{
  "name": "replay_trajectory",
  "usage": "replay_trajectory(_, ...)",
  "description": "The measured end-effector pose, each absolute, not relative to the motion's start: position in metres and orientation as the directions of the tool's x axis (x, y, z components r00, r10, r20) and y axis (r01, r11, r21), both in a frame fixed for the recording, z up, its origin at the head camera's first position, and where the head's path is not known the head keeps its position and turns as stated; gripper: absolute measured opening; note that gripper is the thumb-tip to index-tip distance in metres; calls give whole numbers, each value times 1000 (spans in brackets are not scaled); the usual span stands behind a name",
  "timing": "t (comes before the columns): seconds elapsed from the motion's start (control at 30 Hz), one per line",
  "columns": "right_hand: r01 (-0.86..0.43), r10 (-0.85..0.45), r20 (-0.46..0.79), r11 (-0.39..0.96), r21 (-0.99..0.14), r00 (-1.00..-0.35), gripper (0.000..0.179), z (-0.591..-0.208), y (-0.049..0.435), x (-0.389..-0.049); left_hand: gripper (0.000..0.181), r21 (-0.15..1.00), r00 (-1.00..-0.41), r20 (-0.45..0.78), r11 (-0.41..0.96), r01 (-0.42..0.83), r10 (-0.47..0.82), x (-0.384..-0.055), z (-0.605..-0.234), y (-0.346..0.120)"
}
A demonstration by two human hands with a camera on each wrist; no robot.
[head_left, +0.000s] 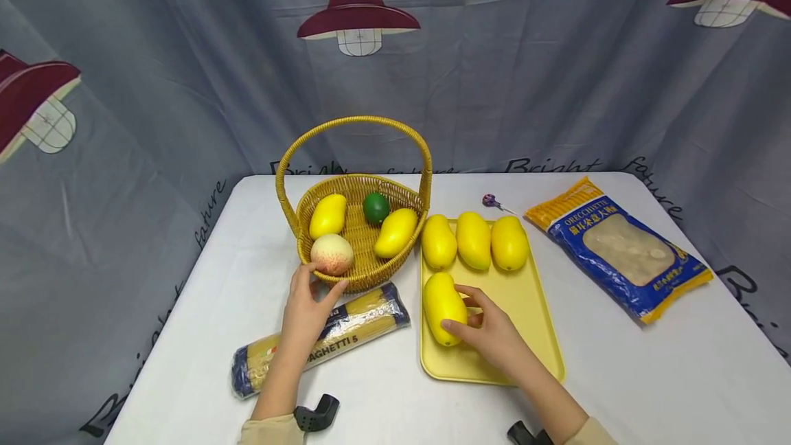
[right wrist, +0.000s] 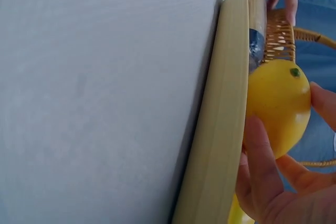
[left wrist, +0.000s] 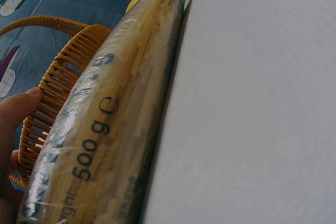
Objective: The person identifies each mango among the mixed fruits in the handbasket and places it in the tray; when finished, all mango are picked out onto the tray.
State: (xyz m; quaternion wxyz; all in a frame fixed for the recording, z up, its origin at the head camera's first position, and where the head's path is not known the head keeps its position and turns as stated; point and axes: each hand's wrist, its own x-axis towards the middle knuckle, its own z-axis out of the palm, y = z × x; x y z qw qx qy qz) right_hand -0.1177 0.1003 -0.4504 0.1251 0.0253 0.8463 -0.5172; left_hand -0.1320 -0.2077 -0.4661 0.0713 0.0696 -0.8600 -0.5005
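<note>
A wicker basket [head_left: 363, 280] with a tall handle holds two mangoes, a peach [head_left: 331, 255] and a round green fruit [head_left: 375, 209]. My left hand [head_left: 307, 307] grips the basket's near rim, its fingertips close beside the peach; in the left wrist view the thumb [left wrist: 23, 106] lies against the wicker. On the yellow tray [head_left: 513, 321], my right hand [head_left: 488, 328] holds a yellow mango [head_left: 443, 309] between thumb and fingers, as the right wrist view also shows. Three more mangoes, one of them the middle mango [head_left: 474, 240], lie along the tray's far end.
A clear-wrapped spaghetti pack [head_left: 358, 325] lies in front of the basket, partly under the left forearm. To the right rests a blue-and-yellow orecchiette bag [head_left: 624, 249]. A small lollipop [head_left: 490, 200] is behind the tray. A grey curtain surrounds the white table [head_left: 618, 376].
</note>
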Motion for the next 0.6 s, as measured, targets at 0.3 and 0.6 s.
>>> replay_trajectory(0.3,119,-104,-200,517,-848,-974,76,-452,95,-118,67,870,-981,54,490,-46,-188,-131,-466,-208)
replay_trajectory(0.6,89,-128,-198,580,-810,-972,87,-451,90,-117,67,877,-981,58,480,-38,-184,-131,-468,-208)
